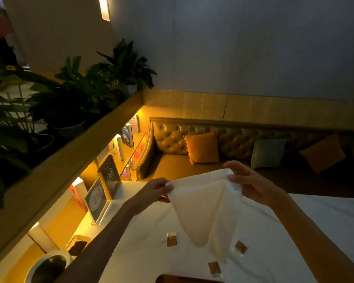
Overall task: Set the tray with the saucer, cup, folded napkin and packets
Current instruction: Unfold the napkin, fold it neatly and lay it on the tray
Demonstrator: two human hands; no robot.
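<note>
- Folding the white cloth napkin (208,211) is in hand: left hand (157,190) and right hand (251,184) each pinch a top corner, holding it above the white-draped table (147,237).
- Next, likely: join corners evenly.

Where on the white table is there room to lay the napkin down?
Bare tablecloth lies past the right hand, and a smaller patch lies between the left hand and the packets. Below the napkin it is crowded: three packets.
</note>
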